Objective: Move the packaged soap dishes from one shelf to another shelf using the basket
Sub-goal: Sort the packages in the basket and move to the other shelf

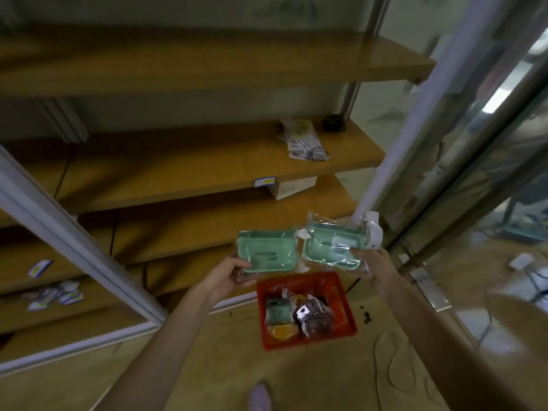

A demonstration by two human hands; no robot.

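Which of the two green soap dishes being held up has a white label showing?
The green dish in the right hand, the right-hand packet: a pale label sits on its front. The left hand's packet shows only plain green under clear wrap.

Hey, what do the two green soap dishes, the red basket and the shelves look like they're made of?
Left soap dish and right soap dish: apparently matte mint-green plastic, each in a clear, glossy film bag that crinkles and glints. Red basket: probably moulded plastic, given its uniform colour and slotted walls. Shelves: wood-look boards with a smooth sheen, perhaps laminate; the blur leaves that open.
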